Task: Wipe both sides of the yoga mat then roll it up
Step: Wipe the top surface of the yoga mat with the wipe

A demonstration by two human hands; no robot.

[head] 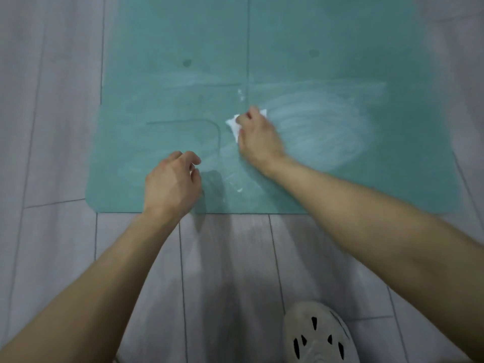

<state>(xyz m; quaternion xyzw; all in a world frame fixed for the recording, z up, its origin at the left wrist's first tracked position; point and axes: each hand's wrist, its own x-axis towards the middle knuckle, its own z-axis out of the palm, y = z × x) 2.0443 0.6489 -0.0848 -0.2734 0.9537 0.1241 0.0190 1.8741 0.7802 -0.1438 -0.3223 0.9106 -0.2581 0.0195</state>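
Head view looks down on a pale grey plank floor (52, 127) with a teal yoga mat (314, 48) lying flat on it, unrolled and filling the frame from 9 through 12 to 3 o'clock. The mat's surface carries faint printed lines and pale smeared streaks (314, 127), densest toward 2 o'clock of centre. Small white scraps (240, 94) lie near the middle line.

The right hand (258, 137) presses down at the centre, its fingers clamped on a crumpled white wipe (233, 125). The left hand (171, 183) sits at 7 o'clock of it, over the mat near its edge, fingers loosely curled round nothing that shows.

The mat's near edge runs straight across mid-frame, with a rounded corner at 8 o'clock. Bare floor shows as a wide strip at 9 o'clock, a narrower one at 3 o'clock, and a broad stretch at 6 o'clock, where a grey perforated shoe (318, 334) stands.
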